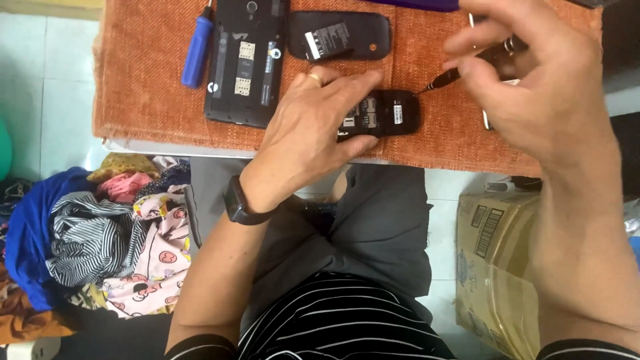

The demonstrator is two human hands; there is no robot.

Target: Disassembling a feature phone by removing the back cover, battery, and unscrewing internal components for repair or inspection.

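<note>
My left hand [313, 130] lies flat on a small black phone [393, 113] with its back cover off, pinning it to the orange cloth [147, 80]. Card slots show between my fingers. My right hand [533, 80] hovers to the right of it and grips a thin screwdriver [441, 80] whose dark tip points down-left at the phone's top right corner. A ring is on my left hand and a dark watch [238, 201] on that wrist.
A larger opened black phone [245, 60] and a black back cover [340, 35] lie further back on the cloth, with a blue-handled screwdriver [197, 50] at the left. A heap of clothes [100, 233] sits on the floor left, a cardboard box [497, 260] right.
</note>
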